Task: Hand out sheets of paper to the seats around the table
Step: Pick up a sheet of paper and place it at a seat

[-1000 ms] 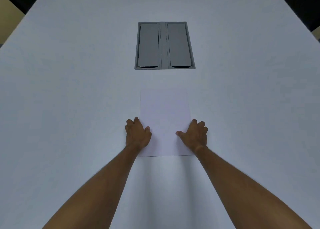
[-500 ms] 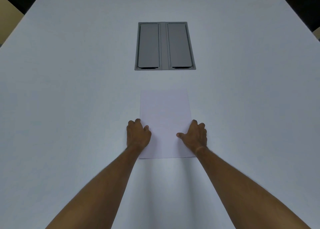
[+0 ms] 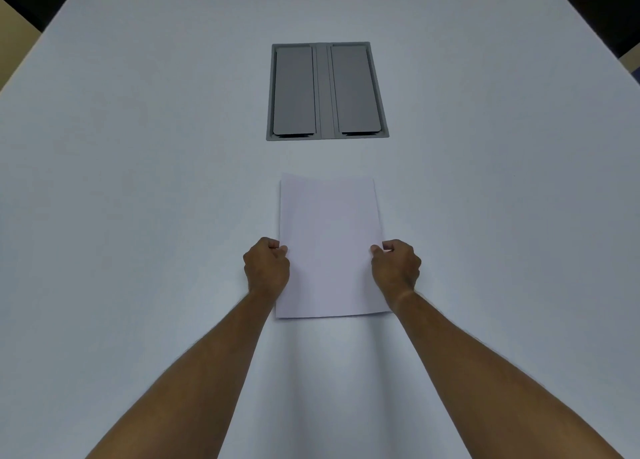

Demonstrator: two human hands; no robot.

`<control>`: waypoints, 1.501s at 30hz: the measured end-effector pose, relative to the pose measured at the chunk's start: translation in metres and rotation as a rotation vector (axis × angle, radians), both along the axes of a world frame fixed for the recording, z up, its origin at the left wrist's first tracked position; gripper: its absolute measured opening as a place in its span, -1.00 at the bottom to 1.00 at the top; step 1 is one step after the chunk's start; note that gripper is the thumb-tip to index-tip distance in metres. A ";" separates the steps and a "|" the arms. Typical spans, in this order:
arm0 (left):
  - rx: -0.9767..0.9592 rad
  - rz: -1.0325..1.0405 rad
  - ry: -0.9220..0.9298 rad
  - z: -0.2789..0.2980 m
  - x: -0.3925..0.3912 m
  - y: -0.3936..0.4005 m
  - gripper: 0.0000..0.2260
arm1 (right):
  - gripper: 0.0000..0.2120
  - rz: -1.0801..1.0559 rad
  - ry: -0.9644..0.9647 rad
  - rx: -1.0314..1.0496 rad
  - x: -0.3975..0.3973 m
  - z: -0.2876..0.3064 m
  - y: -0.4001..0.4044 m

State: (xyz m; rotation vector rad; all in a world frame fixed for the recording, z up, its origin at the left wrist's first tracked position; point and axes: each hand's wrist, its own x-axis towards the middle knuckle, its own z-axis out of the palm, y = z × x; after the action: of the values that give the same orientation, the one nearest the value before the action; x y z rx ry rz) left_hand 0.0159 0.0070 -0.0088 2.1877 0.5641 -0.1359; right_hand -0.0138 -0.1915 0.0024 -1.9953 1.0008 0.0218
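Both hands are pinching the paper stack (image 3: 329, 243) at its side edges: left grip (image 3: 266, 268) and right grip (image 3: 396, 268) closed on it, over the white surface (image 3: 138, 216)

Fingertips under paper (image 3: 329, 247) edges, hidden

White paper stack (image 3: 329, 243) lies lengthwise on the table, far-left corner lifted.

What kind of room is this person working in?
Probably a meeting room: a large white table with a grey flip-lid cable box set into its middle, and both hands gripping paper for handing out.
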 end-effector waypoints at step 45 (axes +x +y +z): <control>-0.668 -0.012 -0.102 0.159 -0.168 -0.271 -0.96 | -0.91 -0.366 -0.558 0.729 -0.289 0.129 -0.272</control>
State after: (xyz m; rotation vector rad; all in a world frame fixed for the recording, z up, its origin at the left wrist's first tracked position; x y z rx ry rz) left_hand -0.1521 -0.2643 0.1504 1.5378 0.3761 -0.1868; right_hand -0.3033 -0.4633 0.1311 -1.0488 0.8114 -0.3111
